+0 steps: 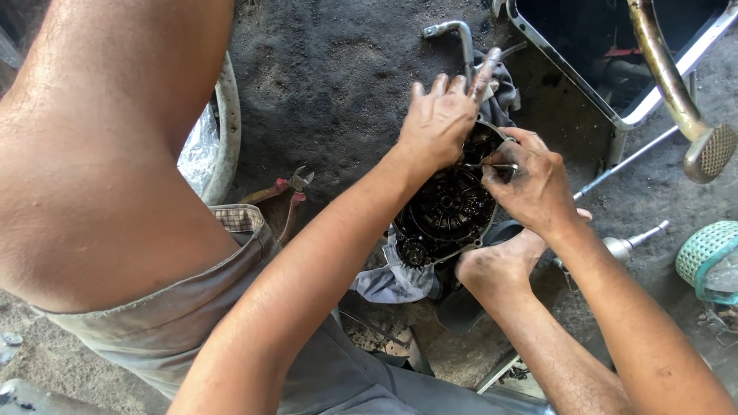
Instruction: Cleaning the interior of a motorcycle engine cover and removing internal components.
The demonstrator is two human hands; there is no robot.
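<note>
A black round engine cover (446, 211) stands tilted on the dirt floor, propped against my foot (498, 265) and resting on a grey rag (396, 278). My left hand (440, 119) presses on its upper rim, fingers spread. My right hand (532, 183) grips a thin metal tool (492, 166) whose tip points into the cover near the rim.
Red-handled pliers (286, 192) lie on the ground to the left. A bent metal lever (455, 34) lies behind the cover. A dark metal tray (615, 54), a footpeg (711, 150), a metal rod (626, 163), a socket tool (634, 240) and a green basket (706, 257) are at right.
</note>
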